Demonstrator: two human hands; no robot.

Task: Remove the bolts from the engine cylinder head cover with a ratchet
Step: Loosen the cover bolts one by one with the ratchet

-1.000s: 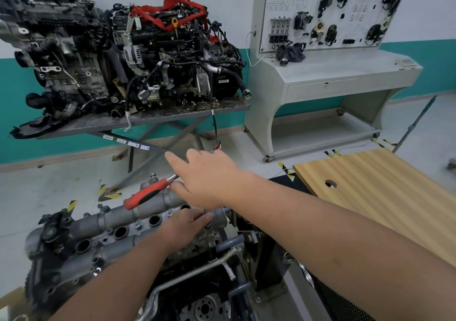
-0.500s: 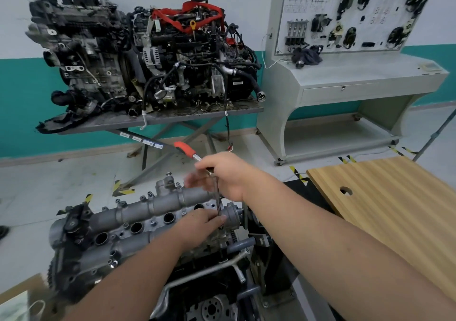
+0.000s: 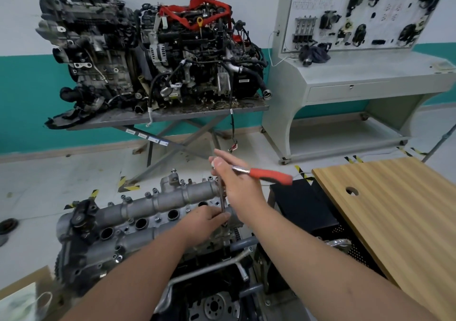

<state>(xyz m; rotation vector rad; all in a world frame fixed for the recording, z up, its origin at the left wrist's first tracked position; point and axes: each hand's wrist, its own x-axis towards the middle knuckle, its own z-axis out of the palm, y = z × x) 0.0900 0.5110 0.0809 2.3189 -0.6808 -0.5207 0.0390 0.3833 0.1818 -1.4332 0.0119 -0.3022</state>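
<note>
At frame centre, the right hand (image 3: 237,185) grips the red-handled ratchet (image 3: 269,174) while the left hand (image 3: 209,218) pinches its extension bar (image 3: 222,197) on the cylinder head cover (image 3: 153,212).

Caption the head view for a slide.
Right hand swings the red-handled ratchet while the left hand steadies its extension at the cylinder head cover.

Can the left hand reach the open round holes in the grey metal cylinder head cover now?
Probably yes: left hand rests on the grey metal cylinder head cover, nearest round hole beside it, uncovered.
</note>
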